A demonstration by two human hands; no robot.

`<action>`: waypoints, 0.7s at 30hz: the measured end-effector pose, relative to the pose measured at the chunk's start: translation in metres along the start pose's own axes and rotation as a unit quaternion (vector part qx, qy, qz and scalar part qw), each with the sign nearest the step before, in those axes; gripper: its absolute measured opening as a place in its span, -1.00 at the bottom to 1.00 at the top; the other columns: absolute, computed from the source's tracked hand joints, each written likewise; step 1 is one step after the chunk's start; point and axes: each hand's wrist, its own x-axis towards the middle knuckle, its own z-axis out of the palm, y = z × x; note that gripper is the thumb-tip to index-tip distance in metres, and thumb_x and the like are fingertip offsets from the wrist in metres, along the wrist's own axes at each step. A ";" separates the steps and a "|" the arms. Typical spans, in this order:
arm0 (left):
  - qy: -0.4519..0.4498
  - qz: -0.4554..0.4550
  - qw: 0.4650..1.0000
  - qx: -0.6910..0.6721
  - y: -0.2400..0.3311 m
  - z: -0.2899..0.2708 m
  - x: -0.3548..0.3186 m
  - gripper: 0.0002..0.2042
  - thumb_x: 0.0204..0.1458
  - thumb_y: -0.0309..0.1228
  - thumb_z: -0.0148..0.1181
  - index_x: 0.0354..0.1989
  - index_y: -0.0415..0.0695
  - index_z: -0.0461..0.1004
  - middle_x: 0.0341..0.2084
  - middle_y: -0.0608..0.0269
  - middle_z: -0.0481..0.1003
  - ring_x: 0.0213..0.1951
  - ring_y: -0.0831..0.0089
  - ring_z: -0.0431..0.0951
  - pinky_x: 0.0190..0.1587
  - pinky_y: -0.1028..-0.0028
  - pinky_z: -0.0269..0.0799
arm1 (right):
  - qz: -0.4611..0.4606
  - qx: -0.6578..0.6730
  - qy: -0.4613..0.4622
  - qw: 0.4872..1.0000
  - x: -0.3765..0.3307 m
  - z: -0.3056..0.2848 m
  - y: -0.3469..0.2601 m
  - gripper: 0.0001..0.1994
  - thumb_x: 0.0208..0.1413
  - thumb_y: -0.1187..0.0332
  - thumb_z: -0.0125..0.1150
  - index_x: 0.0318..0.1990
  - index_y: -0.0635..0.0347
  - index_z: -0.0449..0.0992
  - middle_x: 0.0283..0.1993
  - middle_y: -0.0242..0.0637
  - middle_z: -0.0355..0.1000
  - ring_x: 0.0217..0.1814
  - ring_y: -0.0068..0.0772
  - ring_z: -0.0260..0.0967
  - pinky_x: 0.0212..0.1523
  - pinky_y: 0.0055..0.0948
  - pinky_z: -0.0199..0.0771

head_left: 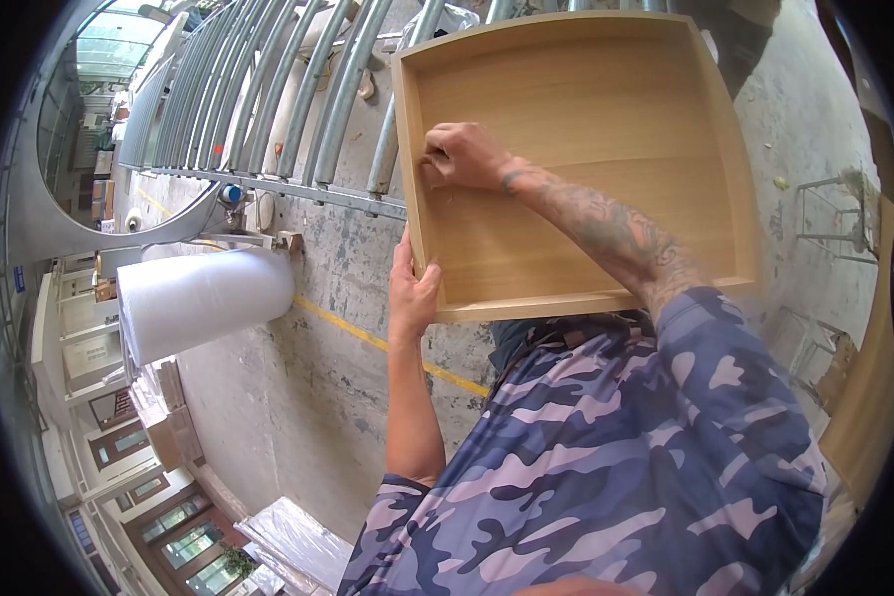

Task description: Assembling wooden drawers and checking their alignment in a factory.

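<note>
A shallow wooden tray-like box, much like a drawer [586,109], lies in front of me with its inside facing up. Its far side is over the metal rollers and its near side is close to my waist. My left hand [414,290] grips the box's left wall near the front corner, thumb by the rim and fingers on the outside. Across the box reaches my right arm, and my right hand [467,157] is closed inside it, close against the left wall. Whatever those curled fingers hold, if anything, is hidden.
A roller conveyor [298,109] runs off to the far left. Left of me is a large white roll of wrapping sheet [209,303]. A yellow line [343,326] crosses the worn concrete floor. Plastic-wrapped panels [293,544] lie lower left; a metal stand [834,214] is at right.
</note>
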 end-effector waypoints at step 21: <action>0.051 0.087 0.882 0.461 0.049 0.002 0.119 -0.57 0.06 -0.30 0.39 0.08 -0.16 0.47 -0.04 -0.12 0.61 0.02 -0.18 0.60 0.03 -0.01 0.54 | 0.069 0.019 -0.069 0.995 -0.104 -0.108 0.051 -0.88 0.03 0.45 0.17 -0.29 0.10 0.60 -0.16 -0.11 0.55 -0.07 0.03 0.51 -0.07 -0.04 0.59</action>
